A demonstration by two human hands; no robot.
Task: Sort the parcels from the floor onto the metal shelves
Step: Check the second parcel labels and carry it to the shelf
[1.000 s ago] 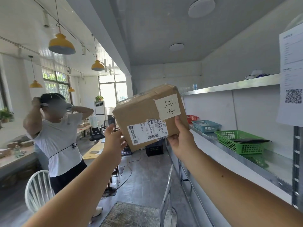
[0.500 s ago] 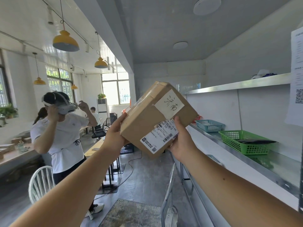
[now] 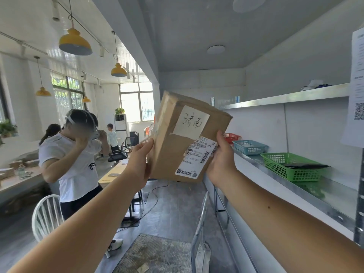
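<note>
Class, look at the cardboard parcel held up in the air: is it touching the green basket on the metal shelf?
Apart. In the head view the cardboard parcel is held by both hands, and open shelf surface shows between it and the green basket.

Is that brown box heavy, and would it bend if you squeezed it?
Probably light: the box is held up by fingertips of the left hand and right hand. Likely stiff, since its edges stay straight. Its dented top corner suggests the cardboard gives somewhat.

White walls and a grey ceiling (image 3: 197, 36) enclose the room. Left of the windows (image 3: 136, 104), yellow lamps (image 3: 75, 43) hang. Below the lamps stand a white chair (image 3: 46, 215) and desks (image 3: 17, 178), possibly wooden. Floor (image 3: 173, 211): grey.
</note>
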